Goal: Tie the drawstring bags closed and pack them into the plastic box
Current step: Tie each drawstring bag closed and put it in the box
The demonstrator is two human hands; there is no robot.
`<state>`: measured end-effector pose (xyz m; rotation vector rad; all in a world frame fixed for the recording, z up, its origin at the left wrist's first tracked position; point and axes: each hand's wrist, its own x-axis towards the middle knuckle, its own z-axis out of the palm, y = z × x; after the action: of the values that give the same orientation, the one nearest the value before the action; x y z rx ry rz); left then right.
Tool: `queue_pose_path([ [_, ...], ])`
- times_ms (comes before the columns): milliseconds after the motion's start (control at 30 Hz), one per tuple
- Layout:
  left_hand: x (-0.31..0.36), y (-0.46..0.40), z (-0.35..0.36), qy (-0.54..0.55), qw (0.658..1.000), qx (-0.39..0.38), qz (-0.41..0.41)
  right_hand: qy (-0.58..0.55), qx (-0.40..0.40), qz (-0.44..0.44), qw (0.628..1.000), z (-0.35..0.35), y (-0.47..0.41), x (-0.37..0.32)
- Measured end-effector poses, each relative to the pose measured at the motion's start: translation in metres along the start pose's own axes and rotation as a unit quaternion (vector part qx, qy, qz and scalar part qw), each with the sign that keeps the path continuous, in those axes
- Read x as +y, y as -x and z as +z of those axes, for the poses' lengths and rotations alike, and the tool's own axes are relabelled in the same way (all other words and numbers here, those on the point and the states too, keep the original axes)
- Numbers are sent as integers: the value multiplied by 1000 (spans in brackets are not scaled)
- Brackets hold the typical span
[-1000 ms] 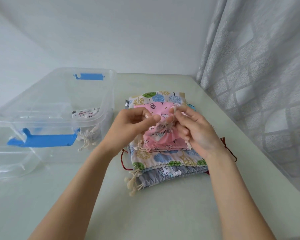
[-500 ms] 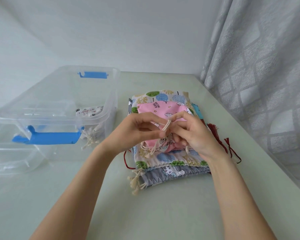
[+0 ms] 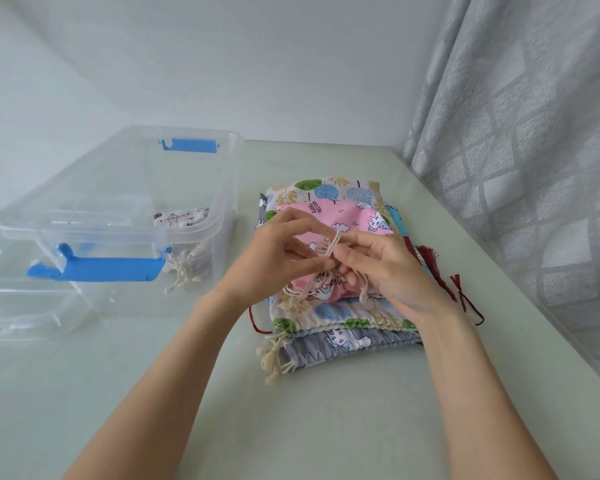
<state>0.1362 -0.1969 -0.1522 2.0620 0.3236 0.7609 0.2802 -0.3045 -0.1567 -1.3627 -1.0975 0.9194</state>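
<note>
Above the soft pink bag [image 3: 347, 216], both hands' fingers [image 3: 305, 268] pinching twisted cotton drawstring [image 3: 334, 244].

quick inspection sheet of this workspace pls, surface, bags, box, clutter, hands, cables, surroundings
surface: pale green table, bare in front of the bag stack
job's things: pink bag tops a stack of bags; its cream cord is being tied; tree-print bag and grey bag lie beneath; clear box with blue latches stands left of the stack, one white bag inside
clutter: clear lid beside the box
hands: left hand and right hand both pinch the cord above the pink bag
cables: nothing seen
surroundings: grey curtain on the right, plain wall behind
</note>
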Motion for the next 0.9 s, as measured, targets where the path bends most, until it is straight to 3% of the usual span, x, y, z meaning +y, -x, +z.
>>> queue_pose_path([
  [133,-1,1,5,-56,998,-1,41,51,51,-31,997,4,-4,4],
  [233,2,1,5,-54,993,90,50,64,62,-37,995,5,-5,4],
  [333,2,-1,-1,31,980,195,-5,72,78,-31,994,5,-5,4],
  [400,1,-2,-3,57,984,164,-36,68,96,-24,993,4,-5,4],
  [500,0,-1,4,-9,997,72,-27,55,98,-24,993,2,-5,4],
  [633,-3,-2,9,-25,996,84,-5,63,90,-29,994,5,-4,4],
  [733,0,-2,7,33,995,93,-7,39,86,-20,995,6,-4,3],
  [833,5,0,9,166,983,77,-24,-12,61,-4,998,6,-2,1],
  [900,4,0,11,173,981,74,-42,-16,53,0,998,7,-1,0],
])
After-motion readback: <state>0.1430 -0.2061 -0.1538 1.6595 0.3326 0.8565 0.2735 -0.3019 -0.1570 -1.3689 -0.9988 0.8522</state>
